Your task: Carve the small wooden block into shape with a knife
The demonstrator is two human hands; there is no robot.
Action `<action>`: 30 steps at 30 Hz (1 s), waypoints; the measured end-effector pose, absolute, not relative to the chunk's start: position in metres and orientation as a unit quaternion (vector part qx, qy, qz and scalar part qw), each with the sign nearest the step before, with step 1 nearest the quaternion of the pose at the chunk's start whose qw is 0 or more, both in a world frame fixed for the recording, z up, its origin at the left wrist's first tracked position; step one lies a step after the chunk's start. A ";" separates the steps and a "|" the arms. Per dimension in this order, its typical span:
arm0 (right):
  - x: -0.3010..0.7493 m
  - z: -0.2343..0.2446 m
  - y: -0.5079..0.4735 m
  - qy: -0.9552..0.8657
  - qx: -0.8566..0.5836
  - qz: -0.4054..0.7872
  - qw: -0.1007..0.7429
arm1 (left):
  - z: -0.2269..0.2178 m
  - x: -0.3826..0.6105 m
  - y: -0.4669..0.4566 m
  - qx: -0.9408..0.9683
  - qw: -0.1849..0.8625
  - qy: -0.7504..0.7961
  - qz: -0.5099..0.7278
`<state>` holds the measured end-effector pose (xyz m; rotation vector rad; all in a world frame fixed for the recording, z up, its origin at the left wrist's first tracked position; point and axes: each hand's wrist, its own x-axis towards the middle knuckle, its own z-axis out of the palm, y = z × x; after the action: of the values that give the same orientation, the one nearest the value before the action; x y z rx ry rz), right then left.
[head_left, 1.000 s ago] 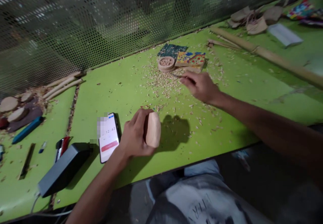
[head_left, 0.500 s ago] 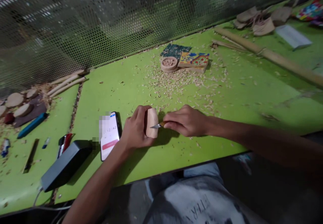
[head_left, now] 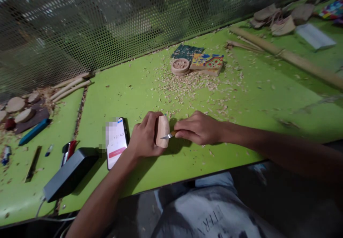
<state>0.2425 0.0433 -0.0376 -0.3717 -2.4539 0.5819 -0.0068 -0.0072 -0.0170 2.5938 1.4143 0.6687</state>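
Observation:
My left hand (head_left: 146,135) is closed round a pale block of wood (head_left: 162,130), which it holds just over the green table (head_left: 123,91). In my right hand (head_left: 197,128) is a small carving knife (head_left: 169,135), its handle mostly hidden by the fingers. The blade points left, and its tip rests against the face of the wood. Left of my left hand lies a phone (head_left: 115,143) with its screen lit, partly behind my forearm.
Wood shavings (head_left: 184,84) surround a round carved wooden box (head_left: 180,67) and a painted block (head_left: 206,62). A dark grey box (head_left: 71,173) and a blue tool (head_left: 34,131) lie left. A bamboo pole (head_left: 289,57) crosses the right side. Perforated mesh (head_left: 120,27) stands behind.
The knife tip has shifted very slightly on the wood, and the block is turned a touch. Both hands keep their grip. The phone's digits have changed.

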 end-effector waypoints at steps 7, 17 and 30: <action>0.243 -0.038 0.045 -0.927 -0.138 0.200 0.285 | -0.017 -0.005 -0.007 0.855 0.059 0.467 0.216; 0.244 -0.038 0.050 -0.930 -0.148 0.174 0.290 | -0.018 -0.007 -0.007 0.853 0.075 0.455 0.245; 0.243 -0.038 0.054 -0.931 -0.152 0.118 0.310 | -0.018 -0.006 -0.005 0.847 0.100 0.449 0.267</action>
<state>0.2429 0.0535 -0.0377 -0.4020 -2.4589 0.3124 -0.0058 -0.0053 -0.0181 2.5039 1.3269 0.7901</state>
